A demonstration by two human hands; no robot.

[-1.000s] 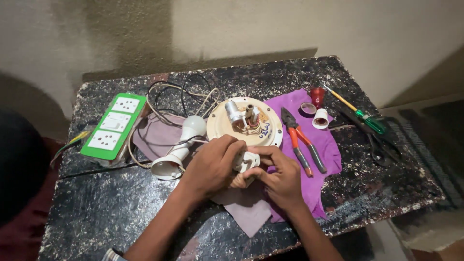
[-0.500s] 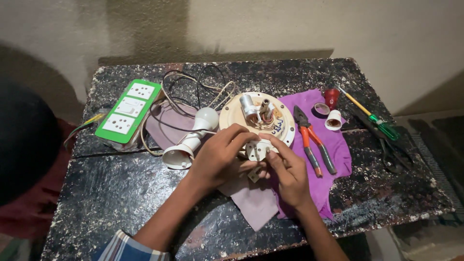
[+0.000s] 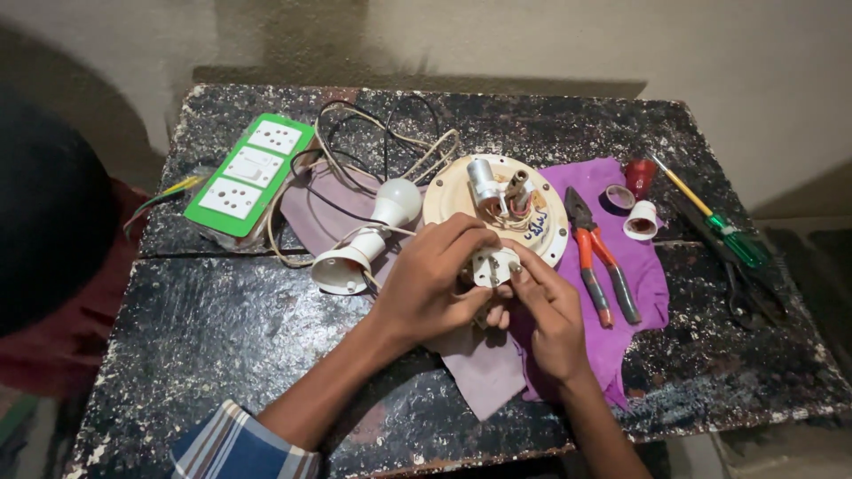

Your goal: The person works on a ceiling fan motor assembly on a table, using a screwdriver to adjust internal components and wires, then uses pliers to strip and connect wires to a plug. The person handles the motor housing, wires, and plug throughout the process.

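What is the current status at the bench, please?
Left hand and right hand both gripping white plug. Plug held above purple cloth. Pliers and round lamp base close by, not touching.

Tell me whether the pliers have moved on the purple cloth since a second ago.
No. The pliers lie on the purple cloth, right of the round base, as before.

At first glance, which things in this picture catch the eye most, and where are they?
In the middle, the left hand and right hand together hold a small white plug over a purple cloth. At the table's back left lies a bright green socket board. Right of the hands lie orange-handled pliers.
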